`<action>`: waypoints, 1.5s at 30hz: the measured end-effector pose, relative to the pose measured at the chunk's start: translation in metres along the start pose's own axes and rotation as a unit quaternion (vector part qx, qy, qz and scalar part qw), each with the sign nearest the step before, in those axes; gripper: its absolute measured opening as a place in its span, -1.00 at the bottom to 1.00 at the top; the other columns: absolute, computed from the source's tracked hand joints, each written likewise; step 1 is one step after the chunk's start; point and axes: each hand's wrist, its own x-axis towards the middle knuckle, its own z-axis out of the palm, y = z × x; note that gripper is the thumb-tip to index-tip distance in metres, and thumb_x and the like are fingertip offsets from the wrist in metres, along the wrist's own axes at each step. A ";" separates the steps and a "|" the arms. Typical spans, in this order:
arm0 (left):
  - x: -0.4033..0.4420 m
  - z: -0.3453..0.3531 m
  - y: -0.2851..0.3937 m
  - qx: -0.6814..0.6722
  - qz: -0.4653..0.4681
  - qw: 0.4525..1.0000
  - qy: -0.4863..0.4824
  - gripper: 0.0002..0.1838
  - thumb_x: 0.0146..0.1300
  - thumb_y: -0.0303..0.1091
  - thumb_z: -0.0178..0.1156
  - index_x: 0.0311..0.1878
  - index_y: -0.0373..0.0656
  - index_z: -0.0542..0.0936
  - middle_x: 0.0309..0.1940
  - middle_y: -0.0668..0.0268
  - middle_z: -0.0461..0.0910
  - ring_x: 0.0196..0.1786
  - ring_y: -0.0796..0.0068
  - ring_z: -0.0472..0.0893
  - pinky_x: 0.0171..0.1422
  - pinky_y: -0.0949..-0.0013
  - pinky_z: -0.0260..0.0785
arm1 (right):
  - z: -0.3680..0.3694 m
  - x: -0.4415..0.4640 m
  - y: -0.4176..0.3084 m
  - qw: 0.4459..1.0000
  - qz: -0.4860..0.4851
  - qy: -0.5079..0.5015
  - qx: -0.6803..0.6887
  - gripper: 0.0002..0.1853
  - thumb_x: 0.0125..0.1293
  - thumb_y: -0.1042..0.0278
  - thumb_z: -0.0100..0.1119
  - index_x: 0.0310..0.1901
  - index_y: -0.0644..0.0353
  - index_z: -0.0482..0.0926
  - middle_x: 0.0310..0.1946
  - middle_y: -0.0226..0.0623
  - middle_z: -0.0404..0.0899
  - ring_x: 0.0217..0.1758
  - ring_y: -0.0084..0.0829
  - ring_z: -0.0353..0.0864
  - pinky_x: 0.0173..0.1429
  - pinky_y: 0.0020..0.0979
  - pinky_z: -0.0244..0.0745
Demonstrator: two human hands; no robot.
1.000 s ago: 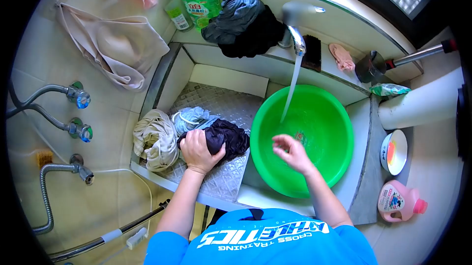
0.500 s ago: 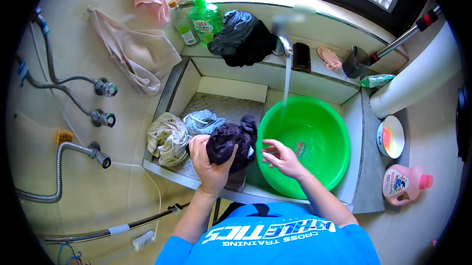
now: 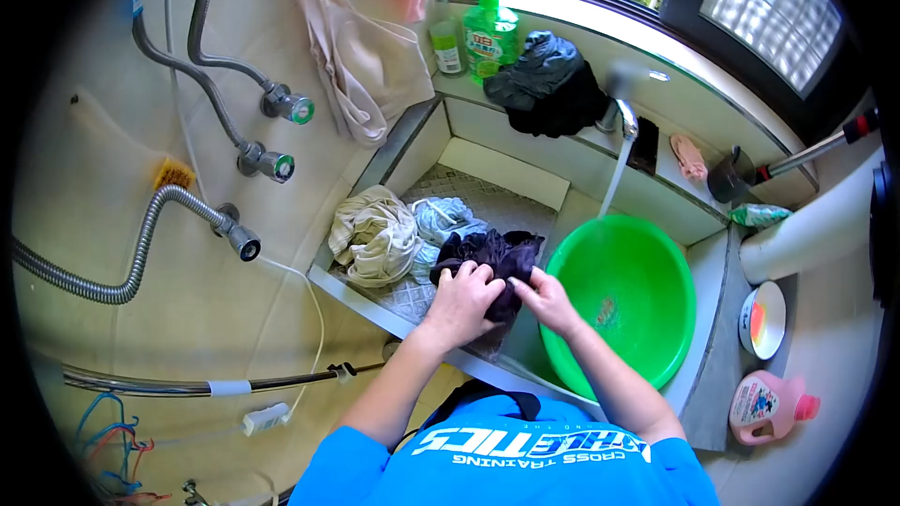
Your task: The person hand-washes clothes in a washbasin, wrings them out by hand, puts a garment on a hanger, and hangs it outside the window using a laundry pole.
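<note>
A bunched dark purple garment [image 3: 489, 251] rests on the textured washboard slab of the sink, just left of the green basin [image 3: 647, 304]. My left hand [image 3: 461, 307] is closed on its near side, fingers curled into the cloth. At the garment's right edge my right hand [image 3: 547, 302] pinches the fabric between thumb and fingers, close to the basin's rim. A beige cloth [image 3: 375, 236] and a light blue cloth [image 3: 445, 219] lie crumpled to the left of it. Water runs from the faucet [image 3: 629, 121] into the basin.
On the back ledge stand a green detergent bottle [image 3: 489, 35], dark clothes [image 3: 548, 84], a brush [image 3: 645, 145] and a dark cup [image 3: 731, 174]. To the right are a white bowl [image 3: 763, 318] and a pink jug [image 3: 764, 407]. Valves [image 3: 265, 161] project from the left wall.
My right hand has moved left from over the basin and taken hold of the dark garment. My left hand has lowered the garment onto the slab. The view has shifted and turned.
</note>
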 end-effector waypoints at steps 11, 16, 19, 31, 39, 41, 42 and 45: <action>-0.014 0.043 -0.039 -0.108 -0.114 0.981 0.115 -0.22 -0.33 -0.10 0.46 0.03 -0.17 0.38 -0.03 0.09 0.45 0.03 0.03 0.46 0.05 0.08 0.41 | 0.047 0.033 -0.014 0.932 -0.125 0.040 -0.338 -0.75 0.23 0.25 -0.01 -0.20 0.25 0.52 -0.25 -0.02 0.47 -0.10 0.03 0.43 -0.06 -0.10 0.38; 0.051 0.039 -0.059 -0.126 -0.301 0.945 -0.036 -0.35 -0.19 0.15 0.33 -0.15 -0.21 0.54 -0.28 -0.03 0.61 -0.16 -0.02 0.61 -0.03 0.09 0.47 | 0.013 0.128 0.031 0.944 0.034 0.016 -0.329 -0.58 0.33 0.05 -0.07 -0.32 0.30 0.57 -0.32 0.10 0.60 -0.21 0.10 0.57 -0.11 0.00 0.43; 0.059 0.030 -0.059 -0.131 -0.331 0.931 -0.078 -0.34 -0.09 0.20 0.28 -0.14 -0.25 0.55 -0.26 -0.05 0.61 -0.14 -0.03 0.61 -0.02 0.09 0.46 | -0.001 0.149 0.035 0.896 0.146 0.147 -0.393 -0.47 0.27 -0.11 0.03 -0.13 0.32 0.56 -0.27 0.18 0.59 -0.14 0.10 0.57 0.01 -0.04 0.45; -0.017 0.034 -0.039 -0.151 -0.106 0.981 0.054 -0.05 -0.32 0.14 0.49 0.17 -0.08 0.32 0.02 0.08 0.36 0.03 -0.03 0.46 0.02 0.02 0.38 | 0.042 0.042 -0.008 0.906 -0.215 0.020 -0.364 -0.78 0.04 0.10 0.21 -0.38 0.05 0.61 -0.51 -0.31 0.46 -0.36 -0.17 0.42 -0.30 -0.12 0.27; 0.045 0.065 -0.066 -0.166 -0.227 0.959 0.024 -0.28 0.05 0.17 0.18 0.16 -0.18 0.39 -0.12 0.09 0.45 -0.06 0.03 0.52 0.00 0.13 0.39 | -0.002 0.107 0.013 0.973 -0.039 0.049 -0.222 -0.61 0.22 0.02 0.15 -0.24 0.26 0.56 -0.27 -0.04 0.53 -0.07 -0.03 0.47 0.06 -0.18 0.33; 0.040 0.070 -0.069 -0.153 -0.189 0.968 0.067 -0.23 0.04 0.27 0.16 0.15 -0.14 0.40 -0.17 0.09 0.43 -0.12 0.03 0.54 -0.09 0.09 0.41 | -0.020 0.076 -0.008 0.910 -0.144 0.181 -0.344 -0.54 0.12 0.10 0.28 -0.06 0.26 0.49 -0.07 -0.02 0.45 0.10 -0.05 0.38 0.19 -0.16 0.28; 0.040 0.069 -0.069 -0.158 -0.196 0.966 0.055 -0.23 0.04 0.28 0.16 0.16 -0.14 0.39 -0.16 0.09 0.42 -0.12 0.03 0.53 -0.07 0.10 0.40 | -0.030 0.056 -0.009 0.889 -0.119 0.235 -0.376 -0.48 0.06 0.14 0.33 -0.01 0.27 0.44 -0.02 -0.02 0.41 0.13 -0.06 0.35 0.23 -0.15 0.24; 0.041 0.064 -0.066 -0.178 -0.214 0.960 0.034 -0.28 0.05 0.20 0.16 0.15 -0.16 0.40 -0.12 0.10 0.44 -0.05 0.02 0.50 0.01 0.14 0.37 | -0.046 0.001 0.017 0.847 -0.047 0.307 -0.431 -0.22 -0.10 0.17 0.46 0.14 0.35 0.32 0.08 0.06 0.37 0.20 0.02 0.31 0.30 -0.12 0.22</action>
